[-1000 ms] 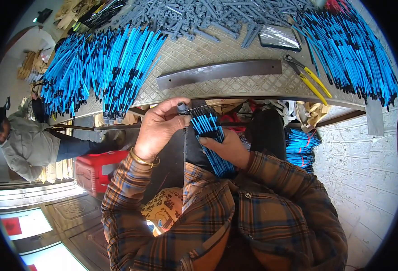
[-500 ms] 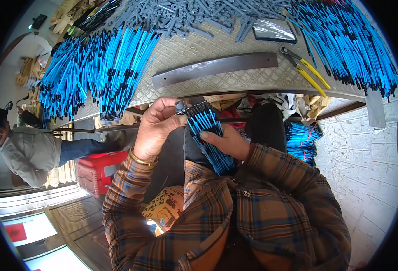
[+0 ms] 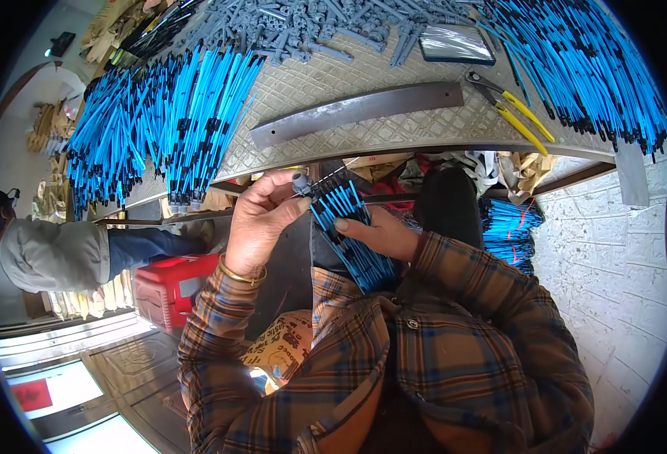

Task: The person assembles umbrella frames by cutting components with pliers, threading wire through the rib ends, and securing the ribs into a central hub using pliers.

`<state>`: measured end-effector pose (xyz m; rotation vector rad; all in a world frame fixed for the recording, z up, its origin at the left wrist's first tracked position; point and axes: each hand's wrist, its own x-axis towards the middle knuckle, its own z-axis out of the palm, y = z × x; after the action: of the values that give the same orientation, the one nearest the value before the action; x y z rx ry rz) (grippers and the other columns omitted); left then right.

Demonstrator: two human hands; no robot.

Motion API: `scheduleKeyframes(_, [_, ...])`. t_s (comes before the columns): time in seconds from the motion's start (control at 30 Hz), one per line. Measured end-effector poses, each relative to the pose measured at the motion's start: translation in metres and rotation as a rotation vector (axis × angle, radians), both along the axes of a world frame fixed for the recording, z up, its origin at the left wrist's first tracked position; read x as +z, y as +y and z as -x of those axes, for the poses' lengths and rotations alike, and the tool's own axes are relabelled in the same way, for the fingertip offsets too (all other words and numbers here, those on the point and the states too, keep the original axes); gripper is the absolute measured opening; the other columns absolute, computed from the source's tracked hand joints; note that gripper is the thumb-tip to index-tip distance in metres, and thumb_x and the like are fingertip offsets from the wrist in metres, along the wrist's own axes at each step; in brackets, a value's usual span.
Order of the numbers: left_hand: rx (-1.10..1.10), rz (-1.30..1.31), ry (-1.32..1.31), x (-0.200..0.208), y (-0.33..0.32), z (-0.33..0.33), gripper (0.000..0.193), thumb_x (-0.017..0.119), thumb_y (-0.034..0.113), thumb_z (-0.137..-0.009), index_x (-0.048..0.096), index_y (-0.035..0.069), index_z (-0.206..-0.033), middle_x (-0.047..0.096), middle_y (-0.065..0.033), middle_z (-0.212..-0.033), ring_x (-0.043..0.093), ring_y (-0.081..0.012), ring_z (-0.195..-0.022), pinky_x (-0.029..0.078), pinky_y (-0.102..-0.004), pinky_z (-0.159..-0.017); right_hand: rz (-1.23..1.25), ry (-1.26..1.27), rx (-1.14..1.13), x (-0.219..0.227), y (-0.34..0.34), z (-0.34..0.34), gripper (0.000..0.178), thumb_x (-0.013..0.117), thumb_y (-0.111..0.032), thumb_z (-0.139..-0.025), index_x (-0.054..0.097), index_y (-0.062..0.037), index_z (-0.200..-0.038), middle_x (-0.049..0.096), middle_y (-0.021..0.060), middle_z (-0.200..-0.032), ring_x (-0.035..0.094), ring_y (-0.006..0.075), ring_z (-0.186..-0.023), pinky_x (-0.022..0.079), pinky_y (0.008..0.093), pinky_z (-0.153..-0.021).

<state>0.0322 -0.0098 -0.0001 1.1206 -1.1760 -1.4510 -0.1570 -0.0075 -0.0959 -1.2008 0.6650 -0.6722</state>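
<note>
In my right hand (image 3: 385, 237) is a bundle of thin blue tubes with black ends (image 3: 371, 261), thumb pressed across the front and fingers hidden behind it. The bundle slants over my lap, its upper ends in an uneven row. At its upper left corner my left hand (image 3: 258, 223) pinches a small grey plastic fitting (image 3: 300, 182) between thumb and fingers. The fitting sits against the end of the bundle; whether it is pushed onto a tube I cannot tell.
Beyond my hands runs a table (image 3: 295, 91) with a long metal bar (image 3: 356, 110), yellow-handled pliers (image 3: 511, 113), a grey fittings heap (image 3: 303, 30), and blue tube piles at left (image 3: 197, 113) and right (image 3: 583, 68). A red case (image 3: 165, 291) and a co-worker (image 3: 53, 253) are at left.
The view has shifted slightly. Both hands keep nearly the same pose at the bundle's upper end. At left, the co-worker's arm and body have changed position a little.
</note>
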Motion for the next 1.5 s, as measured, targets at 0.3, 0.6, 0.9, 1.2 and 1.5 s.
scheduleKeyframes(0.3, [0.084, 0.111, -0.101, -0.007, 0.008, 0.008, 0.037, 0.062, -0.009, -0.076, 0.056, 0.0, -0.111, 0.062, -0.0054, -0.099, 0.058, -0.0097, -0.088, 0.048, -0.0234, -0.078, 0.037, 0.051, -0.072, 0.006, 0.007, -0.003, 0.048, 0.05, -0.05, -0.087, 0.061, -0.0036, -0.092, 0.061, 0.0049, -0.076, 0.056, 0.012, -0.073, 0.045, 0.0288, -0.066])
scheduleKeyframes(0.6, [0.103, 0.131, -0.059, -0.008, 0.007, 0.014, 0.037, 0.064, -0.008, -0.076, 0.057, 0.001, -0.111, 0.063, -0.0035, -0.095, 0.057, -0.0079, -0.083, 0.047, -0.0216, -0.075, -0.015, 0.025, 0.04, 0.004, 0.002, 0.003, 0.054, 0.046, -0.054, -0.087, 0.06, -0.0023, -0.091, 0.06, 0.0058, -0.076, 0.056, 0.0121, -0.073, 0.045, 0.0285, -0.066])
scheduleKeyframes(0.9, [0.028, 0.082, -0.047, -0.008, 0.005, 0.003, 0.039, 0.066, -0.007, -0.074, 0.058, 0.003, -0.111, 0.062, -0.0013, -0.092, 0.053, -0.0047, -0.075, 0.045, -0.0188, -0.069, -0.084, 0.001, 0.113, 0.006, 0.002, 0.005, 0.055, 0.046, -0.054, -0.087, 0.061, -0.0015, -0.089, 0.059, 0.004, -0.073, 0.053, 0.0103, -0.07, 0.043, 0.0269, -0.063])
scheduleKeyframes(1.2, [-0.071, 0.012, -0.031, 0.0, 0.006, -0.003, 0.033, 0.067, -0.006, -0.074, 0.06, 0.004, -0.104, 0.057, 0.0027, -0.091, 0.048, -0.0029, -0.072, 0.042, -0.0169, -0.066, -0.127, -0.011, 0.152, 0.013, 0.006, 0.006, 0.051, 0.048, -0.051, -0.087, 0.061, -0.0018, -0.088, 0.058, 0.003, -0.073, 0.051, 0.0098, -0.068, 0.042, 0.0258, -0.063])
scheduleKeyframes(1.5, [-0.3, 0.414, -0.74, 0.023, -0.018, -0.014, 0.031, 0.068, -0.001, -0.075, 0.058, 0.002, -0.105, 0.053, 0.0041, -0.082, 0.046, -0.0039, -0.07, 0.04, -0.0175, -0.063, -0.03, 0.066, 0.08, 0.013, 0.01, 0.002, 0.047, 0.048, -0.048, -0.088, 0.06, -0.0026, -0.086, 0.054, 0.0019, -0.068, 0.048, 0.0081, -0.064, 0.041, 0.0261, -0.058])
